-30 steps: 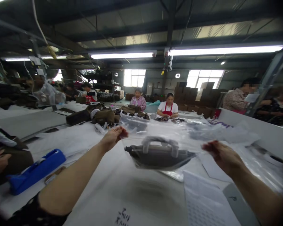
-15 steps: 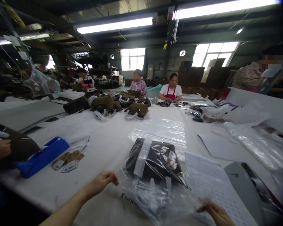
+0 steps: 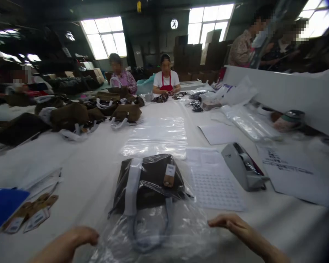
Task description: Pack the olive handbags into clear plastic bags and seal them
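Note:
A dark brown handbag (image 3: 150, 174) with grey handles lies flat inside a clear plastic bag (image 3: 190, 230) in front of me. A white strip (image 3: 133, 186) wraps its left side, and a cardboard hang tag (image 3: 169, 175) shows at its upper right. My left hand (image 3: 80, 235) is by the plastic bag's lower left edge, smeared by motion, its grip unclear. My right hand (image 3: 233, 223) is at the right edge, fingers stretched toward the film. Whether its fingertips touch the plastic is hard to make out.
Flat clear bags (image 3: 156, 135) lie beyond the handbag. To the right are a printed sheet (image 3: 216, 182) and a grey device (image 3: 244, 166). Loose hang tags (image 3: 33, 215) and a blue object (image 3: 5, 206) sit left. Brown bags (image 3: 71, 117) pile up farther back, where people work.
The view has swung right and down. The handbag's handles now show more plainly, in a loop toward me. My hands have moved farther apart beside the plastic bag.

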Available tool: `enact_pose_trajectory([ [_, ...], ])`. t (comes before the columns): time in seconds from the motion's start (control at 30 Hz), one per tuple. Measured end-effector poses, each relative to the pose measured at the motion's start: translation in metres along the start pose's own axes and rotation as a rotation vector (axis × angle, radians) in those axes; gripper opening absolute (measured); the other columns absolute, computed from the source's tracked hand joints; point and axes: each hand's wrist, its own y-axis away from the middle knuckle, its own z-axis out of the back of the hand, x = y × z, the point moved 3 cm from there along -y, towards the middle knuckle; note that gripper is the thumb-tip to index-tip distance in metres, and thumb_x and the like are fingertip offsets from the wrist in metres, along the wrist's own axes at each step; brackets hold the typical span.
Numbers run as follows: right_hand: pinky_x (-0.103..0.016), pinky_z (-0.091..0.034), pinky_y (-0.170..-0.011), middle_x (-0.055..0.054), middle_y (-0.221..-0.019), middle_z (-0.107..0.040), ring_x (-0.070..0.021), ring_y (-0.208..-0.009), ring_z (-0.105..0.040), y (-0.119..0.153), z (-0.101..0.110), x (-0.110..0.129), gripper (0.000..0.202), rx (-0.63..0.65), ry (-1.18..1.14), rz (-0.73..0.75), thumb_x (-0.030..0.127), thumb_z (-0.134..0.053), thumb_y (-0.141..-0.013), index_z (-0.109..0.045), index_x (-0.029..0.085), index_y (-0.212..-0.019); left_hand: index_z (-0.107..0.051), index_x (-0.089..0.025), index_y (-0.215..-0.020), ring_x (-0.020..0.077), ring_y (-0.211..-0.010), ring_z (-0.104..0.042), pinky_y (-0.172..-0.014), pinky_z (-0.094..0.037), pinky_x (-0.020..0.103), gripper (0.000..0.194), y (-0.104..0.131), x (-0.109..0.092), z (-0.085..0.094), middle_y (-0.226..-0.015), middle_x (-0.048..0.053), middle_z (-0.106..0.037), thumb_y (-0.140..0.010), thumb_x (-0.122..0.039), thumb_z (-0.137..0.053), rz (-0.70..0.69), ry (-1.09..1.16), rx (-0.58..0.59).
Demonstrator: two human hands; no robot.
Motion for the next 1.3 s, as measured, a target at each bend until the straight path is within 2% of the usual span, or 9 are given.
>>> enact_pose_trajectory([
  [0.07,-0.048,-0.043,-0.093,-0.012,-0.098,-0.068,-0.0304,-0.098,-0.06,0.006,0.016,-0.008,0.046,-0.222,-0.043,0.039,0.058,-0.049,-0.082,-0.07,0.018,-0.093,-0.062,-0.058,-0.086,0.0295,-0.091,-0.061,-0.082,-0.048,0.043,0.04,-0.029,-0.045,0.002,-0.095,-0.016,-0.067,-0.063,-0.027,-0.051,0.016,-0.102,-0.051],
  [0.13,-0.047,-0.043,-0.094,-0.011,-0.097,-0.067,-0.0289,-0.098,-0.059,0.007,0.031,-0.017,0.039,-0.461,0.026,0.048,0.054,-0.053,-0.081,-0.068,0.019,-0.091,-0.066,-0.047,-0.089,0.027,-0.088,-0.061,-0.08,-0.048,0.037,0.029,-0.068,-0.12,-0.018,-0.094,-0.008,-0.068,-0.071,-0.029,-0.051,-0.071,-0.029,-0.05],
  [0.23,-0.047,-0.038,-0.1,-0.009,-0.111,-0.063,-0.0276,-0.109,-0.054,-0.003,0.042,-0.027,0.033,-0.65,0.262,0.098,0.048,-0.053,-0.082,-0.065,0.022,-0.099,-0.071,-0.028,-0.086,0.0234,-0.086,-0.061,-0.083,-0.047,0.033,0.022,-0.144,-0.229,-0.087,-0.089,0.004,-0.069,-0.079,-0.026,-0.05,-0.168,0.303,0.09],
  [0.33,-0.049,-0.031,-0.105,-0.008,-0.126,-0.053,-0.0273,-0.121,-0.044,-0.013,0.043,-0.035,0.032,-0.751,0.576,0.217,0.041,-0.048,-0.086,-0.06,0.023,-0.11,-0.067,-0.018,-0.096,0.0243,-0.094,-0.06,-0.086,-0.046,0.034,0.024,-0.232,-0.277,-0.159,-0.097,0.011,-0.067,-0.074,-0.024,-0.061,-0.101,0.735,0.145],
  [0.43,-0.053,-0.026,-0.107,-0.012,-0.134,-0.044,-0.0308,-0.127,-0.035,-0.013,0.047,-0.05,0.04,-0.881,0.846,0.224,0.039,-0.045,-0.088,-0.054,0.017,-0.121,-0.063,-0.015,-0.1,0.0246,-0.103,-0.056,-0.087,-0.044,0.033,0.028,-0.304,-0.26,-0.189,-0.105,0.014,-0.063,-0.072,-0.022,-0.062,0.115,0.8,-0.115],
  [0.6,-0.055,-0.028,-0.104,-0.017,-0.136,-0.04,-0.0342,-0.127,-0.034,-0.006,0.054,-0.08,0.043,-0.903,1.026,0.127,0.038,-0.044,-0.089,-0.053,0.012,-0.121,-0.058,-0.013,-0.097,0.0199,-0.085,-0.06,-0.073,-0.048,0.032,0.028,-0.354,-0.211,-0.183,-0.094,0.011,-0.063,-0.08,-0.034,-0.058,0.311,0.656,-0.214],
  [0.87,-0.051,-0.038,-0.1,-0.013,-0.128,-0.049,-0.0295,-0.12,-0.042,0.003,0.07,-0.077,0.041,-0.959,0.822,0.135,0.045,-0.045,-0.088,-0.055,0.016,-0.115,-0.056,-0.012,-0.083,0.0156,-0.064,-0.06,-0.06,-0.048,0.025,0.019,-0.359,-0.198,-0.174,-0.073,0.007,-0.063,-0.082,-0.031,-0.053,0.364,0.382,-0.2],
  [1.07,-0.044,-0.043,-0.097,-0.009,-0.117,-0.056,-0.025,-0.109,-0.053,0.012,0.084,-0.058,0.034,-0.945,0.561,0.001,0.038,-0.048,-0.084,-0.054,0.02,-0.113,-0.05,-0.016,-0.054,0.0315,-0.097,-0.054,-0.091,-0.036,0.043,0.028,-0.339,-0.216,-0.146,-0.07,0.011,-0.058,-0.073,-0.034,-0.06,0.185,0.104,-0.178],
  [1.3,-0.041,-0.05,-0.084,-0.009,-0.111,-0.059,-0.0249,-0.098,-0.058,0.001,0.095,-0.037,0.041,-1.014,0.437,-0.075,0.044,-0.049,-0.082,-0.053,0.019,-0.114,-0.058,-0.015,-0.071,0.0244,-0.087,-0.058,-0.084,-0.043,0.036,0.042,-0.334,-0.233,-0.141,-0.074,0.007,-0.061,-0.079,-0.055,-0.046,0.001,0.33,0.035],
])
